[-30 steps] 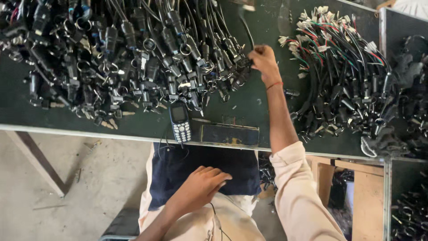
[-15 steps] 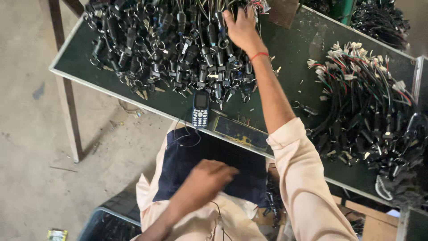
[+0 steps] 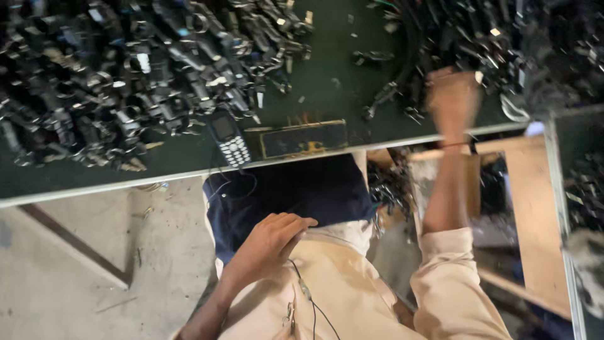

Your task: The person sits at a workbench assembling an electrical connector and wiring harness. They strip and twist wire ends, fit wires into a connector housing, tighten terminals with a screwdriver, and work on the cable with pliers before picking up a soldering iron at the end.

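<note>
seated worker, dark cable pieces on green table (image 3: 327, 82)
right hand (image 3: 453, 101) blurred at right-side cable bundle (image 3: 434, 56), grip cannot be told; left hand (image 3: 270, 242) loosely curled, empty, on lap; large heap (image 3: 126, 75) untouched; phone (image 3: 228, 138) at edge.

Dark green table (image 3: 327, 88) bearing black cable pieces (image 3: 126, 75), a dark blue keypad phone (image 3: 229, 140) with white keys; cream shirt sleeve (image 3: 453, 283).

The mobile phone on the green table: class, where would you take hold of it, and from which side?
Grip the mobile phone across its two long edges near the keypad, coming from the table's near edge. It lies flat, face up, keypad end almost at that edge, with bare green table beside it, while the heap of black cable parts crowds its screen end.
</note>
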`<action>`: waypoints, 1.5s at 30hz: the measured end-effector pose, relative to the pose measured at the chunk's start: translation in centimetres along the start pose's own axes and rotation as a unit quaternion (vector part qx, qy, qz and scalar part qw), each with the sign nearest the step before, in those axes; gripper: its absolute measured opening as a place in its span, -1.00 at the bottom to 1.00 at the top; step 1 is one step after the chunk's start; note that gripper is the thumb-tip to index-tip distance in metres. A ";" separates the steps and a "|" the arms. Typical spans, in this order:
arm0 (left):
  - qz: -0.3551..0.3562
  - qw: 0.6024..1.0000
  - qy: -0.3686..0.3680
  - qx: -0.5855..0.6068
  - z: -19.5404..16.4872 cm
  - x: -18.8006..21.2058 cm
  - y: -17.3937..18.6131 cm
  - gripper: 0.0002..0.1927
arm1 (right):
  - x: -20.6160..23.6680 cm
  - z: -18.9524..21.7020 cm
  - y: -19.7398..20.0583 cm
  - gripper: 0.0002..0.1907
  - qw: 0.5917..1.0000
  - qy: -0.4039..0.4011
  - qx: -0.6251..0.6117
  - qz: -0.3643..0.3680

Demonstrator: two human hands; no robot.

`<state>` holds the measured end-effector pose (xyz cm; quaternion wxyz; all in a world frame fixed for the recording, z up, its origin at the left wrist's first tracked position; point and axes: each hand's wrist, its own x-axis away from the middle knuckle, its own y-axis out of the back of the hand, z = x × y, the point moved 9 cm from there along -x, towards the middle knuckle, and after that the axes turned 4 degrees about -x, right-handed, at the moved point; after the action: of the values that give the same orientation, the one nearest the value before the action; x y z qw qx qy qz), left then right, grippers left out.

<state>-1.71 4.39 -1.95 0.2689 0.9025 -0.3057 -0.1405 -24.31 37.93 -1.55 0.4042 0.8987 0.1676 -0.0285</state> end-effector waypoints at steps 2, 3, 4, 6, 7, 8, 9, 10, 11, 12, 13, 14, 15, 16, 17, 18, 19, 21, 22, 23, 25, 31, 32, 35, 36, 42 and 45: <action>0.025 0.998 -0.050 -0.038 -0.5 0.1 -0.3 -0.66 | 3.0 3.5 -3.1 -0.62 0.819 -0.242 -0.503 0.133; 0.033 0.995 -0.074 -0.060 -0.7 0.1 -0.4 -0.63 | 3.2 4.5 -0.2 -0.59 0.805 -0.246 -0.540 -0.020; 0.033 0.994 -0.085 -0.067 -0.8 0.2 -0.5 -0.63 | 3.3 5.5 0.3 -0.57 0.809 -0.286 -0.513 -0.020; 0.033 0.991 -0.101 -0.080 -1.0 0.8 -1.0 -0.63 | 3.3 7.0 1.3 -0.51 0.811 -0.360 -0.460 -0.017; 0.022 0.992 -0.103 -0.067 -1.2 1.1 -1.1 -0.64 | 2.9 7.4 1.9 -0.50 0.810 -0.375 -0.450 -0.015; 0.011 0.993 -0.106 -0.054 -1.2 1.4 -1.2 -0.66 | 2.3 7.6 2.4 -0.47 0.809 -0.390 -0.440 -0.013; 0.000 0.993 -0.109 -0.042 -1.3 1.9 -1.2 -0.68 | 1.7 7.6 2.9 -0.44 0.807 -0.405 -0.429 -0.013; 0.004 0.994 -0.107 -0.016 -1.2 2.5 -1.3 -0.70 | 1.0 7.9 2.9 -0.42 0.805 -0.403 -0.435 0.013; 0.008 0.994 -0.104 0.009 -1.0 3.0 -1.3 -0.72 | 0.4 8.0 2.9 -0.40 0.802 -0.400 -0.442 0.038; 0.012 0.994 -0.102 0.035 -0.8 3.5 -1.3 -0.74 | 0.0 8.3 2.8 -0.37 0.799 -0.397 -0.447 0.063; 0.009 0.995 -0.099 0.032 -0.5 3.9 -1.2 -0.73 | 0.0 8.7 2.2 -0.45 0.767 -0.403 -0.491 0.092; 0.008 0.995 -0.095 0.031 -0.2 4.1 -1.1 -0.72 | 0.4 9.3 1.7 -0.53 0.732 -0.407 -0.532 0.121; 0.007 0.995 -0.093 0.031 0.2 4.3 -1.0 -0.71 | 1.1 9.9 1.2 -0.60 0.695 -0.410 -0.571 0.151; 0.009 0.994 -0.096 0.047 0.6 4.3 -0.9 -0.71 | 1.9 10.0 1.1 -0.56 0.639 -0.421 -0.635 0.111; 0.013 0.993 -0.100 0.062 1.2 4.1 -0.8 -0.70 | 3.1 10.2 1.0 -0.48 0.575 -0.429 -0.693 0.069; 0.016 0.992 -0.102 0.079 1.8 3.7 -0.6 -0.69 | 4.5 10.5 1.0 -0.38 0.508 -0.433 -0.744 0.029; -0.020 0.990 -0.108 0.091 2.5 3.3 0.1 -0.69 | 5.9 11.5 1.3 -0.53 0.386 -0.390 -0.836 0.014; -0.094 0.981 -0.120 0.116 3.8 1.7 1.5 -0.70 | 9.2 12.1 3.8 -0.66 0.415 -0.295 -0.861 -0.009; -0.076 0.979 -0.040 0.187 5.8 0.0 0.9 -0.63 | 10.9 12.3 5.8 -0.63 0.560 -0.247 -0.790 -0.018; -0.053 0.965 0.040 0.254 7.7 -1.8 -0.1 -0.55 | 13.9 13.3 4.7 -0.61 0.388 -0.355 -0.851 0.002; -0.089 0.914 -0.034 0.394 7.6 -6.1 0.4 -0.37 | 18.4 17.3 6.3 -0.61 0.261 -0.401 -0.877 0.040; -0.183 0.948 -0.046 0.255 7.0 -13.2 1.4 -0.78 | 21.9 25.4 13.5 -0.50 0.516 -0.104 -0.840 0.130; -0.222 0.935 -0.064 0.268 6.4 -12.4 2.0 -0.77 | 22.2 25.9 12.3 -0.40 0.528 -0.094 -0.820 0.201; -0.198 0.900 0.008 0.389 6.8 -11.6 1.0 -0.70 | 20.4 22.2 8.8 -0.49 0.161 -0.190 -0.946 0.205; -0.165 0.881 0.051 0.441 7.1 -11.7 0.1 -0.66 | 18.6 19.3 7.8 -0.49 0.212 -0.208 -0.944 0.147; 0.047 0.822 0.029 0.567 1.2 -12.5 -1.5 -0.64 | 7.6 10.3 16.1 -0.32 0.412 -0.045 -0.910 -0.008; 0.099 0.826 -0.038 0.554 -3.3 -11.4 0.1 -0.51 | 5.3 7.8 21.4 -0.26 0.426 0.000 -0.903 0.049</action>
<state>-9.15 12.79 1.80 -0.2754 0.8589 -0.4294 0.0455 -11.70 20.46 7.59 0.9854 0.0261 0.0533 0.1594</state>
